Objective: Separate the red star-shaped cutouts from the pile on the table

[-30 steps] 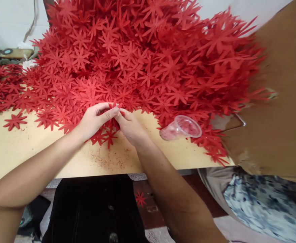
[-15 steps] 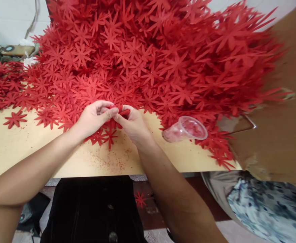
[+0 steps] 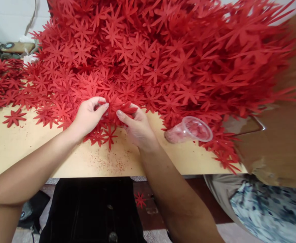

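Observation:
A large heap of red star-shaped flower pieces [image 3: 143, 57] covers the back of the pale table [image 3: 72, 162]. At the heap's front edge, my left hand [image 3: 91, 113] pinches the edge of a red piece between thumb and fingers. My right hand [image 3: 139, 126], just beside it, has its thumb and fingers closed on red petals [image 3: 127, 108]. A small gap separates the two thumbs. Part of what they hold blends with the red pieces behind. A few loose pieces [image 3: 109, 136] lie just below my hands.
A clear plastic cup [image 3: 188, 130] with red bits inside lies tipped right of my right hand. Brown cardboard [image 3: 279, 145] borders the right side. One loose red flower [image 3: 15, 117] lies at the left. Patterned fabric [image 3: 269, 209] shows below the cardboard.
My hands have moved slightly apart, and more red petals show between them. The cup and cardboard appear slightly farther right in the view.

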The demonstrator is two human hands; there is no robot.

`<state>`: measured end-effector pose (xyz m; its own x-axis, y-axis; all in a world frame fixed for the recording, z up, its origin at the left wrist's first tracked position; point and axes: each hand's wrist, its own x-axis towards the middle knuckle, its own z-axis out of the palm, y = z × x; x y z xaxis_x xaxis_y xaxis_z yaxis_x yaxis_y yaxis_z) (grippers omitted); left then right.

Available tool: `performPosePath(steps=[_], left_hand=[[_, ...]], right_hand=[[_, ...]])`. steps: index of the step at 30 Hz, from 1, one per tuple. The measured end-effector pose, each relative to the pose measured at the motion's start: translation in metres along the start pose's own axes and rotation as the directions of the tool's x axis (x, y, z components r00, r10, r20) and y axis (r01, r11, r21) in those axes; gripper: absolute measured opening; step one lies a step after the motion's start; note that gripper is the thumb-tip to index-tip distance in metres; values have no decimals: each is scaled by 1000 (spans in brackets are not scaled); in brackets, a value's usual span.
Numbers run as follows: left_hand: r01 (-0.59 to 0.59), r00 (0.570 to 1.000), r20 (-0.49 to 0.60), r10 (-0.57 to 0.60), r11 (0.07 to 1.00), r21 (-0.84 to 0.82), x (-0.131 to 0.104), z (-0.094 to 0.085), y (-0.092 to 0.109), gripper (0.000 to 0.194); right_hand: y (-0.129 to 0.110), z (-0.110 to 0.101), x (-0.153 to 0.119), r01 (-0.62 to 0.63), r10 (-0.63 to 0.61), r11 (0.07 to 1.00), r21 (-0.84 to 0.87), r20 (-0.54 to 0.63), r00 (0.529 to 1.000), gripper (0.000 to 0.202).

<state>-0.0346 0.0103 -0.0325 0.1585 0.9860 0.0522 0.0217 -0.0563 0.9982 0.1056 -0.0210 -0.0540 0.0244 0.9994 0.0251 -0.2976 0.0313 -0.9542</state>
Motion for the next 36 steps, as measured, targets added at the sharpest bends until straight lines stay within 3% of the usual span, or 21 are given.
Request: performPosePath(steps=[3, 13, 16, 22, 25, 30, 33, 36], left_hand=[[82, 996, -24, -83, 996, -29, 2, -3, 1, 8], [3, 997, 79, -9, 998, 69, -4, 3, -5, 16], [12, 995, 95, -23, 993, 115, -6, 5, -4, 26], [43, 983, 176, -49, 998, 39, -7, 7, -4, 36], [24, 975, 221, -17, 999, -31, -6, 5, -8, 33], [14, 980, 197, 1, 997, -76, -5, 1, -6, 19], [76, 977, 202, -74, 997, -3, -5, 1, -1, 18], [36, 985, 165, -47, 997, 66, -3, 2, -1, 23]], right_hand=[[1, -4, 1, 33, -29, 999, 36, -91, 995, 30], [5, -6, 2, 28, -8, 988, 153, -133, 991, 32], [2, 0, 0, 21, -6, 987, 156, -97, 995, 37], [3, 8, -1, -62, 61, 995, 81, 22, 998, 43], [3, 4, 1, -52, 57, 995, 87, -61, 997, 35], [0, -3, 4, -17, 46, 990, 144, -204, 978, 32], [-3, -3, 5, -69, 101, 980, 186, -165, 981, 39], [-4, -1, 3, -166, 187, 959, 228, -74, 980, 44]])
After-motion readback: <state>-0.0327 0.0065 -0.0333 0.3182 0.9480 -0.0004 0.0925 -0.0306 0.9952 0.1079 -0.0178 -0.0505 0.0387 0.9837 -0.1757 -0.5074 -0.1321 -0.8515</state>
